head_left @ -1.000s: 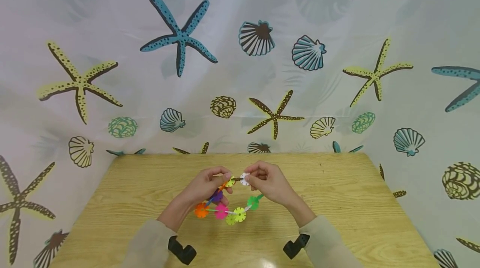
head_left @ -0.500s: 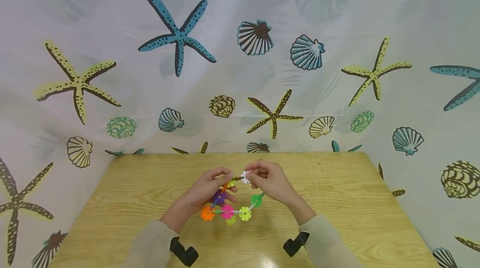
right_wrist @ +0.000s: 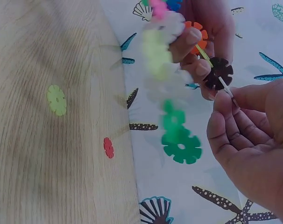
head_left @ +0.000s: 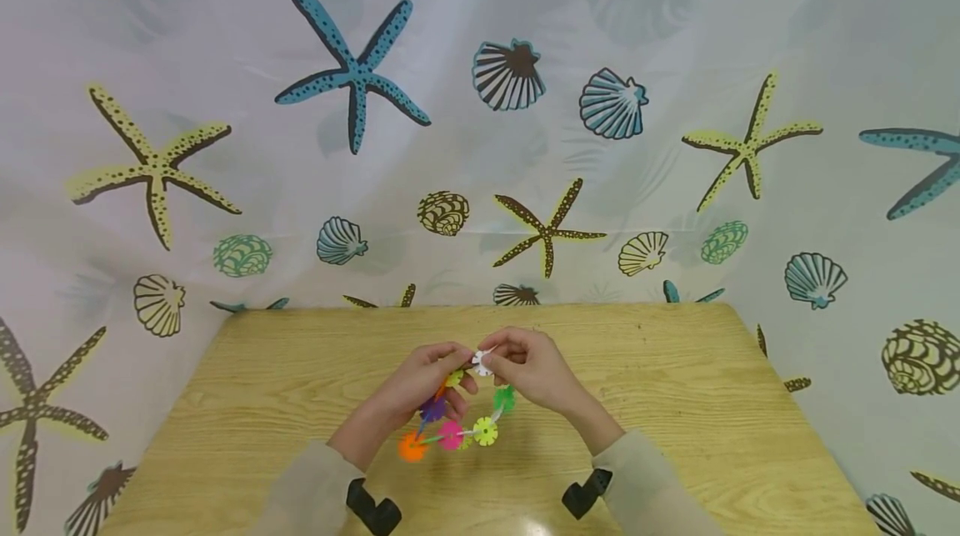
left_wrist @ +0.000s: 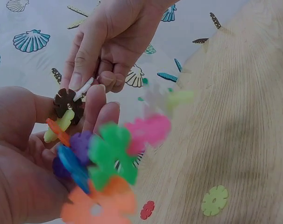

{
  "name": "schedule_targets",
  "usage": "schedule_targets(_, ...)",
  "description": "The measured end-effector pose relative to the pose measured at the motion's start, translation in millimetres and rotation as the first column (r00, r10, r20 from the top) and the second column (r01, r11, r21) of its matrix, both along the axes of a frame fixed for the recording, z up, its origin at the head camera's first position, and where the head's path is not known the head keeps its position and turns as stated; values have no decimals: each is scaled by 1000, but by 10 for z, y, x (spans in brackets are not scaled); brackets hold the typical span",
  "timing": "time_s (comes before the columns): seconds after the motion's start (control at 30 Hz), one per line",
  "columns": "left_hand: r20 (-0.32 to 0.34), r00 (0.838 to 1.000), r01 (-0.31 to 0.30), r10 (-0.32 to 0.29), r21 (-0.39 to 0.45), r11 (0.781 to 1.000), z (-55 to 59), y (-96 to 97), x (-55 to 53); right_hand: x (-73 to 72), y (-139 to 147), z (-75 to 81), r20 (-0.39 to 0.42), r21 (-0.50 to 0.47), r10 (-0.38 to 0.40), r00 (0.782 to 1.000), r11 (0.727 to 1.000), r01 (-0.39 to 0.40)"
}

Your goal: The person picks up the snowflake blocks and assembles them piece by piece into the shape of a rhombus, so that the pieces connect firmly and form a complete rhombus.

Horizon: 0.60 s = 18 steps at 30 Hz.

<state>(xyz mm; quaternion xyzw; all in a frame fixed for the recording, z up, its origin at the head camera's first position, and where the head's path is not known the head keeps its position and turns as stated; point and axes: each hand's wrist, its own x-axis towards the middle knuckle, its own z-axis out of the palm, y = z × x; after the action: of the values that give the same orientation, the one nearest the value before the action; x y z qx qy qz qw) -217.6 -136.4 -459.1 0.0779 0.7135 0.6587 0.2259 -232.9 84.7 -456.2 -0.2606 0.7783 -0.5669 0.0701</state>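
My left hand [head_left: 431, 373] pinches a brown notched plastic disc [left_wrist: 64, 102] at one end of a chain of interlocking snowflake discs. My right hand [head_left: 536, 365] pinches a white disc [head_left: 482, 363], whose edge meets the brown disc's rim. From the brown disc the chain runs through yellow [head_left: 454, 378], orange and purple [head_left: 432, 409] discs past the left palm. It sags below the hands through an orange disc [head_left: 412, 447], a pink disc [head_left: 451, 435] and a yellow disc [head_left: 485, 431]. A dark green disc [right_wrist: 181, 145] ends the chain on the right, hanging loose.
A loose yellow-green disc [left_wrist: 215, 200] and a small red disc [left_wrist: 147, 210] lie on the wooden table [head_left: 300, 403]. A shell-and-starfish patterned curtain [head_left: 450, 144] stands behind the table and along its sides.
My right hand has brought the white disc left and slightly down, nearer my left fingers. The gap between the hands has narrowed, and the hanging chain has swung a little.
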Motion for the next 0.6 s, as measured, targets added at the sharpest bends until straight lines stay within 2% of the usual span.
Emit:
schedule_targets(0.23, -28, 999, -18, 18, -27, 999, -3, 11, 10, 20, -13, 10, -10, 7, 4, 1000, 1000, -4)
schedule_targets(0.6, -30, 999, -21, 21, 3, 1000, -9, 4, -2, 1, -12, 25, 3, 24, -31, 1000, 999, 31)
